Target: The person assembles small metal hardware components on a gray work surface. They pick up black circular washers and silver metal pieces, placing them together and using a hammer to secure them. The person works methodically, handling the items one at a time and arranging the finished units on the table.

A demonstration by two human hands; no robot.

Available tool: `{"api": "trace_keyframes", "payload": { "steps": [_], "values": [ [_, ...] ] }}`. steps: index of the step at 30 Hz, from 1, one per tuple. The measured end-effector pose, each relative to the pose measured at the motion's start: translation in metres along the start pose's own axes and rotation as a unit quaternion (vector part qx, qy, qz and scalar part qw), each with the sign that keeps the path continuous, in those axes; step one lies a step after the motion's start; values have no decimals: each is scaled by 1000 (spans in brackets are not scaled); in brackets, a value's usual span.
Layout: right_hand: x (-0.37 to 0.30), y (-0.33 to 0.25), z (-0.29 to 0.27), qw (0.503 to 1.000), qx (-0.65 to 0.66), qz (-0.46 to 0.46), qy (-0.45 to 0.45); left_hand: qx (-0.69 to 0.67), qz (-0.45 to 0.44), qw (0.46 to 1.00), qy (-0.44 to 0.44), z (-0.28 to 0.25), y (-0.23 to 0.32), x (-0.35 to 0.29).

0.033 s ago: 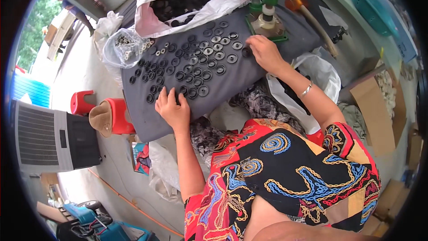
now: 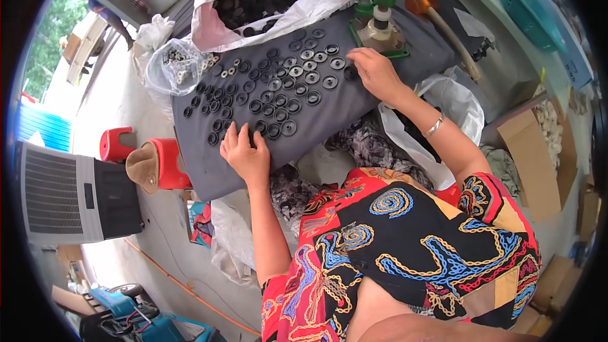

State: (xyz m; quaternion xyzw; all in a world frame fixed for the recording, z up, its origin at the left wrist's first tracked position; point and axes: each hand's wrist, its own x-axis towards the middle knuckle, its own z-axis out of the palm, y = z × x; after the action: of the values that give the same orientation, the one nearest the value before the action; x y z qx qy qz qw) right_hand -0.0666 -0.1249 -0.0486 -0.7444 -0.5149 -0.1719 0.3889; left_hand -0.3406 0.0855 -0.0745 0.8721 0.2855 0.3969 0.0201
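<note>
My left hand rests at the near edge of the grey cloth-covered table. Its fingers are spread and it holds nothing; the fingertips are beside a black ring-shaped part. Over on the right, my right hand reaches in just in front of a green hand press. Its fingers stretch leftward, apart from the thumb, close to a dark round part; whether they touch it is hard to see. Many black round parts lie spread between the hands, some with metallic-looking centres.
A large white sack of black parts lies open at the back. Small metal pieces fill a clear bag at the table's left edge. A wooden-handled mallet is right of the press. A white bag hangs below my right forearm. Red stools stand left.
</note>
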Motion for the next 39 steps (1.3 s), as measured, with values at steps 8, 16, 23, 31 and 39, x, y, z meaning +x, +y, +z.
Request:
{"api": "trace_keyframes", "payload": {
  "steps": [8,16,23,31,39],
  "values": [
    [-4,-1,27,991,-78,-25,-102,-4,-7,1000,5,-2,4,0],
    [24,-2,28,994,-90,-14,-55,-15,-12,1000,4,-4,3,0],
    [42,26,51,985,-85,21,-147,-11,-12,1000,11,-4,3,1],
    [25,13,49,977,-147,-8,-155,-31,12,999,14,-4,4,0],
    [14,-6,44,981,-112,9,-155,-36,80,993,-73,-4,16,10]
  ]
}}
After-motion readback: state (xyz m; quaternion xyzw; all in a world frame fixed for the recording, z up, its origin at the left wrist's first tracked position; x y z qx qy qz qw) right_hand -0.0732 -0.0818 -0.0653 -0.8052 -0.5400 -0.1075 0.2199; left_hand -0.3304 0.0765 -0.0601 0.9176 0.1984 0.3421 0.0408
